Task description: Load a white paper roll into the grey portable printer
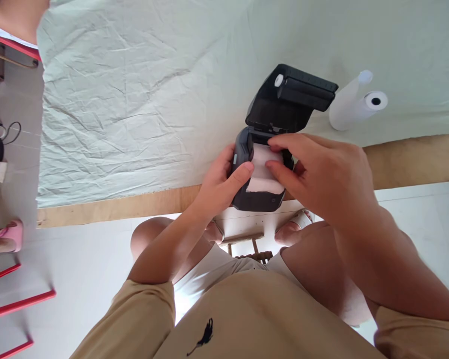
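A small black receipt printer (pixel 258 202) is held at the table's front edge, its hinged lid (pixel 292 97) standing open away from me. Inside its bay sits a white paper roll (pixel 264 172), with the loose paper end toward me. My left hand (pixel 224 182) grips the printer's left side, thumb over the rim by the roll. From the right, my right hand (pixel 322 174) reaches into the bay, thumb and index finger on the paper roll. Its other fingers are curled and partly hidden.
Two white paper rolls (pixel 344 109) lie on the pale green cloth (pixel 134 99) at the right. A wooden table edge (pixel 415 159) runs beneath the cloth. Another person's arm (pixel 15 17) shows at the upper left. Red metal legs (pixel 20 305) stand on the floor at left.
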`<control>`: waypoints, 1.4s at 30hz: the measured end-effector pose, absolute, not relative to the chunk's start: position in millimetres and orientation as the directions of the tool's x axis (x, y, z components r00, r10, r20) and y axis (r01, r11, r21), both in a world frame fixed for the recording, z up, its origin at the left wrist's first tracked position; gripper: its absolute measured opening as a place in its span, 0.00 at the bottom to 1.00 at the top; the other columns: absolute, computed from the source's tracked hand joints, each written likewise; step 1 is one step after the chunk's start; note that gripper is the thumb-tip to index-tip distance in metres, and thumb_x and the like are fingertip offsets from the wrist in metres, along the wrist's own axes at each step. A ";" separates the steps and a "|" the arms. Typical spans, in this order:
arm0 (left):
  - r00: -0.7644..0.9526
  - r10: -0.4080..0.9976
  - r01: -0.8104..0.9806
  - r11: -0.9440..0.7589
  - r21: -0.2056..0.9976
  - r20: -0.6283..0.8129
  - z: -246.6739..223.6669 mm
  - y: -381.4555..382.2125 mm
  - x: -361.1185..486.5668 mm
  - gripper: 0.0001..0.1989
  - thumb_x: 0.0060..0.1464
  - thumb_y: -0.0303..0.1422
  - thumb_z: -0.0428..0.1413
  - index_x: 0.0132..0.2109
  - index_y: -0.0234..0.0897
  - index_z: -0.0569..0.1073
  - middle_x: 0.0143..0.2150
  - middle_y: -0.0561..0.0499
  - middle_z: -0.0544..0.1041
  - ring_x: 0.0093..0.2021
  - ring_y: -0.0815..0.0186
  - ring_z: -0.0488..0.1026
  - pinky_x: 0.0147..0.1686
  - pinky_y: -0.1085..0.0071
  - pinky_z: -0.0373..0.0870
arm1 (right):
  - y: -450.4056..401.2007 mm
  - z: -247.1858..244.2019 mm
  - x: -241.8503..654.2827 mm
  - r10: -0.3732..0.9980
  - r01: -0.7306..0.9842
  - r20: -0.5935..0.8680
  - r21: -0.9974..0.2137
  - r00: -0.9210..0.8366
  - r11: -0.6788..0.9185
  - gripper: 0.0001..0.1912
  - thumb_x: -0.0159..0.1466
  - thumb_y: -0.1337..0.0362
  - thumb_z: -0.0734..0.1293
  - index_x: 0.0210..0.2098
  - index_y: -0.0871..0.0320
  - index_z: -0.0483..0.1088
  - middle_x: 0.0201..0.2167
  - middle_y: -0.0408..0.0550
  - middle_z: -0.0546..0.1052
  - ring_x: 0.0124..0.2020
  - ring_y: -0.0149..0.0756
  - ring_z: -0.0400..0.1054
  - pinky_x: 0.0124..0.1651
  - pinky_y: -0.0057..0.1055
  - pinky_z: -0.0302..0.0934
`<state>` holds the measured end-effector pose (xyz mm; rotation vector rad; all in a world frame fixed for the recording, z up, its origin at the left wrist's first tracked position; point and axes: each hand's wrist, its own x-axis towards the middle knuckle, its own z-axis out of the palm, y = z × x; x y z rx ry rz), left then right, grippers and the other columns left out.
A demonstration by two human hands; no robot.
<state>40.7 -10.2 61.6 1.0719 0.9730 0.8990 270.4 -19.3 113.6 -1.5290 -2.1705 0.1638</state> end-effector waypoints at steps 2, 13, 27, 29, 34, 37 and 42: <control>0.327 0.929 -0.132 0.225 0.965 -0.172 61.2 -9.9 41.1 0.35 0.69 0.62 0.72 0.67 0.41 0.81 0.58 0.43 0.89 0.57 0.50 0.88 0.59 0.56 0.85 | -17.6 111.9 271.6 0.906 0.822 0.312 -0.406 -0.286 0.400 0.19 0.83 0.59 0.64 0.54 0.51 0.89 0.46 0.48 0.92 0.34 0.38 0.77 0.35 0.36 0.58; 0.361 0.917 -0.092 0.218 0.971 -0.172 64.8 -7.8 39.2 0.35 0.65 0.61 0.75 0.63 0.40 0.82 0.58 0.45 0.89 0.59 0.52 0.85 0.57 0.62 0.81 | -11.4 127.2 279.5 0.906 0.828 -0.023 -0.417 -0.423 0.376 0.18 0.75 0.62 0.68 0.60 0.49 0.84 0.39 0.45 0.88 0.26 0.37 0.67 0.30 0.34 0.50; 0.236 0.926 -0.254 0.353 0.901 -0.296 73.9 -12.2 50.1 0.32 0.66 0.58 0.74 0.64 0.44 0.79 0.55 0.46 0.93 0.46 0.55 0.92 0.41 0.61 0.89 | 12.9 93.5 299.6 0.979 0.286 0.184 -0.946 0.090 0.152 0.20 0.67 0.47 0.80 0.52 0.41 0.72 0.40 0.42 0.78 0.31 0.41 0.72 0.35 0.45 0.72; 0.234 0.923 -0.246 0.361 0.899 -0.307 73.7 -11.6 49.5 0.32 0.65 0.56 0.75 0.64 0.43 0.79 0.55 0.46 0.93 0.47 0.54 0.92 0.40 0.62 0.89 | 18.2 78.0 303.2 0.965 0.279 0.219 -0.945 0.144 0.173 0.22 0.66 0.48 0.82 0.45 0.44 0.68 0.37 0.40 0.75 0.30 0.39 0.73 0.34 0.44 0.73; 0.255 0.914 -0.245 0.376 0.894 -0.314 71.4 -10.6 48.0 0.31 0.67 0.55 0.74 0.66 0.43 0.79 0.54 0.46 0.93 0.46 0.53 0.93 0.39 0.62 0.89 | 18.6 61.5 317.7 0.938 0.582 0.345 -0.767 0.017 0.271 0.17 0.69 0.45 0.80 0.43 0.46 0.74 0.43 0.46 0.81 0.49 0.50 0.82 0.58 0.58 0.81; 0.255 0.917 -0.251 0.368 0.895 -0.306 69.8 -10.4 47.2 0.30 0.67 0.55 0.73 0.65 0.43 0.78 0.55 0.46 0.93 0.46 0.53 0.93 0.39 0.61 0.90 | 17.1 63.1 320.1 0.949 0.676 0.316 -0.699 -0.004 0.235 0.16 0.72 0.45 0.79 0.51 0.43 0.75 0.50 0.47 0.85 0.51 0.52 0.81 0.59 0.57 0.80; 0.280 0.914 -0.222 0.358 0.907 -0.292 67.1 -10.0 44.7 0.31 0.68 0.56 0.73 0.66 0.45 0.78 0.59 0.45 0.93 0.50 0.52 0.93 0.42 0.60 0.91 | 16.4 68.6 312.9 0.991 0.813 0.130 -0.575 -0.018 0.090 0.24 0.75 0.57 0.73 0.69 0.41 0.71 0.57 0.52 0.89 0.55 0.55 0.85 0.57 0.54 0.78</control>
